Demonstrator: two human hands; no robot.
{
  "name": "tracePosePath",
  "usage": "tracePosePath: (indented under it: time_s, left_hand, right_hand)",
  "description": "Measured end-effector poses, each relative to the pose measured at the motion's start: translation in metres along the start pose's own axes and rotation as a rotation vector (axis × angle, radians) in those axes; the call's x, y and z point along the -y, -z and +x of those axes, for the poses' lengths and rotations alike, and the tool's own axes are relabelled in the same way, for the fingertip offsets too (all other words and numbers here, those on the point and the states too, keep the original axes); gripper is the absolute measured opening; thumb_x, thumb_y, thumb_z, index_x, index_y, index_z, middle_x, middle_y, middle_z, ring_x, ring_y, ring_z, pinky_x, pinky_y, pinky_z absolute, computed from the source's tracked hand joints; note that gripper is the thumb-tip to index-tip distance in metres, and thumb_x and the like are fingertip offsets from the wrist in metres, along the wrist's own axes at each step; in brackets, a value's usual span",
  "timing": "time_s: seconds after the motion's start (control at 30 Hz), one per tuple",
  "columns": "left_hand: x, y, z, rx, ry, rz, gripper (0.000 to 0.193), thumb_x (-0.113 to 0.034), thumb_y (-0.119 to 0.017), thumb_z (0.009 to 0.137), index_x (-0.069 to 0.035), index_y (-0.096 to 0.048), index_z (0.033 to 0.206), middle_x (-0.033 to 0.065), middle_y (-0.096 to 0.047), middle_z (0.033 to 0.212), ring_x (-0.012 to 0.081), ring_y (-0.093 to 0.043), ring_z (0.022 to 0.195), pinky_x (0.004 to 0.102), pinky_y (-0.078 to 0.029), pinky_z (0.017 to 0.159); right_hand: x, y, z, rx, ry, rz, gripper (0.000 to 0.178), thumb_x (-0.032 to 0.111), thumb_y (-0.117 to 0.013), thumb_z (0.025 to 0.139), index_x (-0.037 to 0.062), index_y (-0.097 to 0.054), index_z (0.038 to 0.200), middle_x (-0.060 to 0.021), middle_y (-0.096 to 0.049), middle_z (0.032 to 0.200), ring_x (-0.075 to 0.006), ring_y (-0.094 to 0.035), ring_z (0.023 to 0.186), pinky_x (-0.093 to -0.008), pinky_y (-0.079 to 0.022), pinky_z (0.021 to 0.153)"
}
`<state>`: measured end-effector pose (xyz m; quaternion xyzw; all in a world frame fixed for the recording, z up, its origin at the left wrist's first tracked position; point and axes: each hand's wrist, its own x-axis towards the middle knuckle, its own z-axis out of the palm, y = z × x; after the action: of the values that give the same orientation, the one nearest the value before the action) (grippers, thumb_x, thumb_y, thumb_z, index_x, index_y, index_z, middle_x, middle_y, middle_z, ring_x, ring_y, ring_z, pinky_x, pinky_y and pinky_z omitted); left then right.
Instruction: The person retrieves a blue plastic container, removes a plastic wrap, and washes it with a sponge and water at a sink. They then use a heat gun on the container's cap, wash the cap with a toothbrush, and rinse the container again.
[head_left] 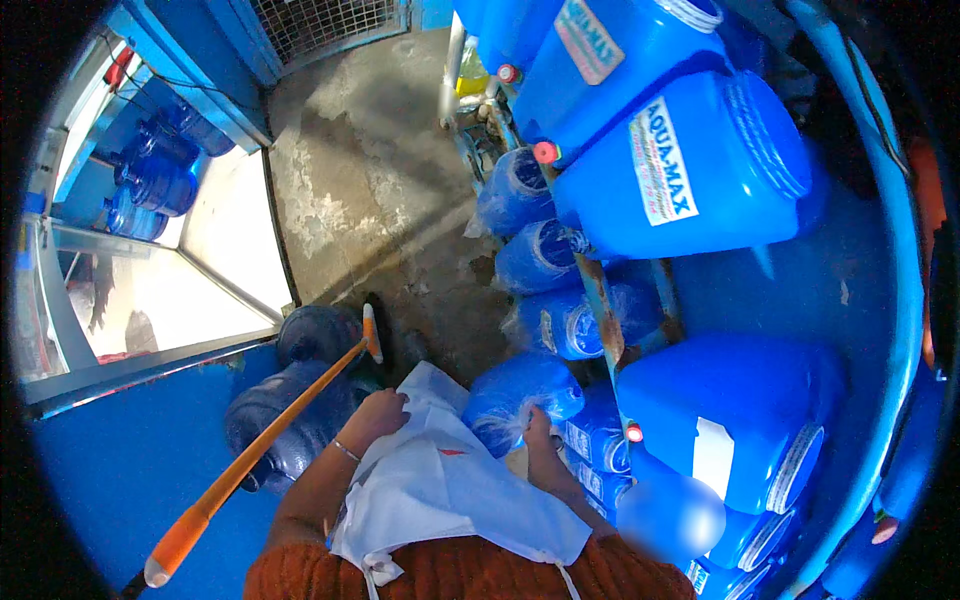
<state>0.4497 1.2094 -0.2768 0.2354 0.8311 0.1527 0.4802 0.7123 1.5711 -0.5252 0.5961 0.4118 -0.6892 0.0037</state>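
A blue water jug (515, 392) in clear plastic wrap hangs in front of me, slightly right of the middle. At its near end my right hand (538, 428) is closed on the gathered plastic. My left hand (376, 415) is curled beside the white apron (450, 480) I wear; what its fingers hold, if anything, is hidden. Just left of that hand is an orange pole (270, 450) with a white-tipped crosspiece. Under the pole lie large dark-blue water bottles (285, 420).
On the right, a rusty metal rack (600, 310) carries big blue containers (675, 180). Smaller plastic-wrapped jugs (540, 255) line its foot. A glass-sided case (130, 290) stands left, with water bottles (155, 180) behind. Worn concrete floor (350, 170) runs toward a mesh panel (325, 25).
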Motion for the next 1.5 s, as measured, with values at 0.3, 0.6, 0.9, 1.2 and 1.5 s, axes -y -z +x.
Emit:
tracePosePath:
  time_s: [0.3, 0.6, 0.9, 1.2, 1.5]
  left_hand:
    - [0.010, 0.014, -0.009, -0.108, -0.086, -0.069, 0.039, -0.030, -0.063, 0.085, -0.006, -0.066, 0.116, 0.0222, -0.067, 0.101, 0.0369, -0.066, 0.094, 0.0452, -0.053, 0.085]
    - [0.019, 0.041, -0.058, -0.365, -0.021, -0.290, 0.035, -0.023, -0.066, 0.085, -0.003, -0.067, 0.114, 0.0210, -0.065, 0.108, 0.0366, -0.065, 0.097, 0.0439, -0.052, 0.089]
    - [0.031, 0.103, -0.048, -0.617, -0.069, -0.452, 0.032, -0.017, -0.067, 0.084, -0.003, -0.068, 0.113, 0.0197, -0.065, 0.111, 0.0352, -0.063, 0.103, 0.0425, -0.049, 0.092]
    - [0.060, 0.278, 0.019, -0.736, 0.289, -0.428, 0.041, -0.022, -0.069, 0.083, -0.002, -0.064, 0.119, 0.0210, -0.066, 0.113, 0.0360, -0.060, 0.109, 0.0435, -0.047, 0.097]
    - [0.111, 0.398, 0.084, -0.570, 0.248, -0.393, 0.038, -0.022, -0.067, 0.085, -0.002, -0.065, 0.117, 0.0217, -0.066, 0.113, 0.0371, -0.062, 0.107, 0.0429, -0.049, 0.094]
  right_hand:
    - [0.019, -0.097, -0.012, 0.070, -0.158, -0.174, 0.018, 0.016, -0.065, 0.086, 0.0083, -0.065, 0.102, -0.0097, -0.066, 0.090, -0.0245, -0.065, 0.074, -0.0403, -0.055, 0.064]
    - [0.110, -0.260, 0.000, 0.178, -0.074, -0.396, 0.024, 0.014, -0.065, 0.085, 0.0036, -0.064, 0.107, -0.0120, -0.067, 0.095, -0.0268, -0.066, 0.077, -0.0424, -0.056, 0.067]
    - [0.253, -0.451, -0.016, 0.373, 0.114, -0.344, 0.028, 0.012, -0.063, 0.086, 0.0000, -0.063, 0.111, -0.0136, -0.067, 0.101, -0.0289, -0.067, 0.084, -0.0440, -0.056, 0.075]
    - [0.332, -0.603, 0.097, 0.636, 0.013, -0.175, 0.025, 0.018, -0.060, 0.091, 0.0021, -0.063, 0.110, -0.0102, -0.067, 0.099, -0.0262, -0.066, 0.087, -0.0417, -0.055, 0.077]
    - [0.409, -0.635, 0.133, 0.349, -0.099, -0.128, 0.015, 0.020, -0.059, 0.092, 0.0080, -0.063, 0.100, -0.0044, -0.064, 0.089, -0.0209, -0.063, 0.079, -0.0372, -0.052, 0.069]
